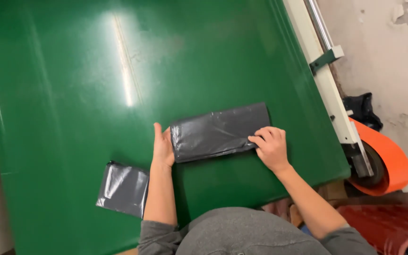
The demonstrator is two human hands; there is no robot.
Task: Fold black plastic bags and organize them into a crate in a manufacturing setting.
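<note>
Flat, grey packet (219,131) between left hand (162,150), right hand (272,147).

Wide bare stretch of glossy green table (72,71) beyond the folded dark grey plastic bag (220,131). Second folded grey plastic bag (123,188) crowding the near left. White side rail (329,89) bounding the right edge.
</note>
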